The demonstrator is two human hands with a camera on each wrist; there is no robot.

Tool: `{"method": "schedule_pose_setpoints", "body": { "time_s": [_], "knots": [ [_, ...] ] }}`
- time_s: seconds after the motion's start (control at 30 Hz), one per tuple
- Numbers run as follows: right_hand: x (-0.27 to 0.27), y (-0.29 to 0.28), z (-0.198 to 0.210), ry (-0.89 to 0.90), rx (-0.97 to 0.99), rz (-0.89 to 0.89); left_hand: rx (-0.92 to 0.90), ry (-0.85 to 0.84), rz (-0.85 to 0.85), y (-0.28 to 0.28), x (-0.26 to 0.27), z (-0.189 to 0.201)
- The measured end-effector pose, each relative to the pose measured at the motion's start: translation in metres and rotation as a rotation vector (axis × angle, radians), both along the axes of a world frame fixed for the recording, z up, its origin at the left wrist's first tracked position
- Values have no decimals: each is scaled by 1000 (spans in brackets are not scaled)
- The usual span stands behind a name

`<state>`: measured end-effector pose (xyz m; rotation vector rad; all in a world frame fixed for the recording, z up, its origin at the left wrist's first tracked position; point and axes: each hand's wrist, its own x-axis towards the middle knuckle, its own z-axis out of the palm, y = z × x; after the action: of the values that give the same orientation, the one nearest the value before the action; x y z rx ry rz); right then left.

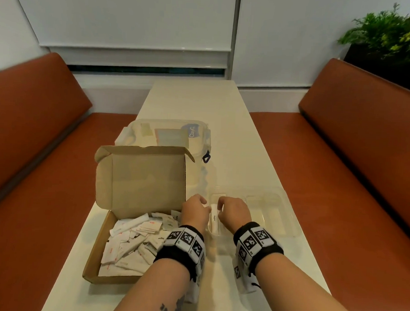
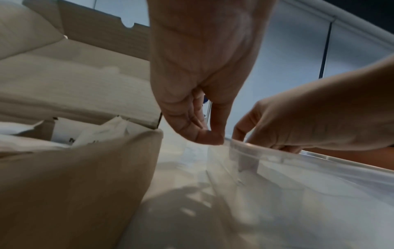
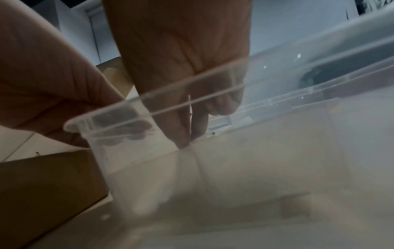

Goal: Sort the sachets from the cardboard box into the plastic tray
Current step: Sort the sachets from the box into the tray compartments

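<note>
An open cardboard box (image 1: pixel 94 256) on the left holds several white sachets (image 1: pixel 134 244). To its right sits the clear plastic tray (image 1: pixel 288 206) with long compartments. Both hands meet over its leftmost compartment, where a white sugar sachet (image 1: pixel 214 220) lies. My right hand (image 1: pixel 230 209) reaches down into the tray (image 3: pixel 170 94), and its thumb and finger pinch the thin sachet (image 3: pixel 189 107), seen edge-on. My left hand (image 1: pixel 195 210) is curled at the tray's near-left corner. Its fingertips (image 3: pixel 127 128) show through the plastic, and its thumb tip (image 2: pixel 213 138) touches the rim (image 2: pixel 277 156).
A clear lidded container (image 1: pixel 167 135) with a blue label stands behind the box. Its upright lid (image 1: pixel 146 181) rises between them. The narrow white table (image 1: pixel 224 109) runs away from me between two orange benches (image 1: pixel 339 184). A plant (image 1: pixel 392 34) is at the far right.
</note>
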<state>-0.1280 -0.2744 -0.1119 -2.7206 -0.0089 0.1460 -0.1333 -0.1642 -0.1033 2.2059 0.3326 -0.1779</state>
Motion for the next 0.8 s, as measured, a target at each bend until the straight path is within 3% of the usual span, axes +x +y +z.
{"method": "schedule_pose_setpoints", "body": {
  "time_s": [0.37, 0.8],
  "knots": [
    [1, -2, 8, -63, -463, 151, -24, 1, -7, 0, 2, -1],
    [0, -7, 12, -58, -540, 137, -22, -6, -16, 0, 2, -2]
  ]
}}
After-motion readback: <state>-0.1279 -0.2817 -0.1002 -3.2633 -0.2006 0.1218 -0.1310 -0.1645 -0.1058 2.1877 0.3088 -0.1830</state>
